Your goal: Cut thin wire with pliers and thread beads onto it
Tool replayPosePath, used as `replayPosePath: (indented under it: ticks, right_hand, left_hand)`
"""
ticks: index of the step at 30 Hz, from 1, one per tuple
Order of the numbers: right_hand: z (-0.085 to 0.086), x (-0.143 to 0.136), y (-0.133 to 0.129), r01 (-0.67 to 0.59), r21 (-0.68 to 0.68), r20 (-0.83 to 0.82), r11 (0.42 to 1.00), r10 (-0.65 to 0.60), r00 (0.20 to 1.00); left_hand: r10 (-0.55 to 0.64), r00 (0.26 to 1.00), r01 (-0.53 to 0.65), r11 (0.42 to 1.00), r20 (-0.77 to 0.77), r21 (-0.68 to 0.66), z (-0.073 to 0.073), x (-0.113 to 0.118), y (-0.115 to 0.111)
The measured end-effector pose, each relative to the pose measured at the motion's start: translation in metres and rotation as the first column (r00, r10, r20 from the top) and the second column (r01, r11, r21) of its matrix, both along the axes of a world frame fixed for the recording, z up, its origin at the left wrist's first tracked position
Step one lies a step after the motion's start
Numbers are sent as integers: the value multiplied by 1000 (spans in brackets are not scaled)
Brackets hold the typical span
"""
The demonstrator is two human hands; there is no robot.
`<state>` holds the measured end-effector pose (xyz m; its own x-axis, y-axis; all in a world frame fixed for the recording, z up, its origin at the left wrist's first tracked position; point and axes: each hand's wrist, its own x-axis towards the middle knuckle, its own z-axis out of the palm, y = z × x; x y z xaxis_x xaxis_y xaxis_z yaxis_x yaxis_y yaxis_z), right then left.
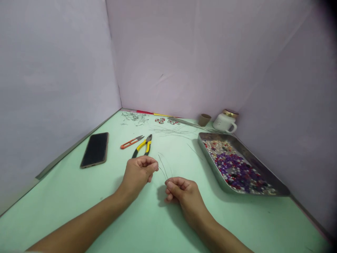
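Thin wires (pixel 163 165) rise from between the thumb and fingers of my right hand (pixel 184 191), which is closed in a pinch. My left hand (pixel 140 172) is also pinched shut, on the end of one wire that curves across to the right hand. Just beyond the left hand lie pliers (pixel 148 143) with yellow and black handles, partly hidden by that hand. Beside them rest orange thread snips (pixel 131 142). More loose wires (pixel 173 131) are spread on the green table farther back.
A metal tray (pixel 214 168) of mixed beads (pixel 234 168) stands at the right. A phone (pixel 95 150) lies at the left. Along the back are wire scraps (pixel 134 117), small beaded pieces (pixel 160 121), a brown cup (pixel 204 120) and a white lidded mug (pixel 223 122). Walls (pixel 171 56) enclose the table.
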<state>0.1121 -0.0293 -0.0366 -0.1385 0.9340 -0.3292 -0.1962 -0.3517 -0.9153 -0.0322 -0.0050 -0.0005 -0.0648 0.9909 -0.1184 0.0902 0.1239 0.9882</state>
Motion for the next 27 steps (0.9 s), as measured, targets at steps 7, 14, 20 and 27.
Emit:
replayPosePath:
  ticks: [7,14,20,27]
  right_hand:
    - [-2,0,1,-4,-10,-30,1000,4,1000]
    - [-3,0,2,-13,-11,-14,1000,13,1000]
    - [-1,-2,-2,-106,80,193,991,89,977]
    - [0,-1,-11,-175,320,461,931,8,887]
  left_hand:
    - [-89,991,94,994,95,-53,-5,-5,4]
    - [-178,983,177,984,-46,-27,-7,3,-3]
    - [17,835,335,777,-550,532,-11,1,-16]
    - [175,680,222,876,-711,428,-10,-2,-11]
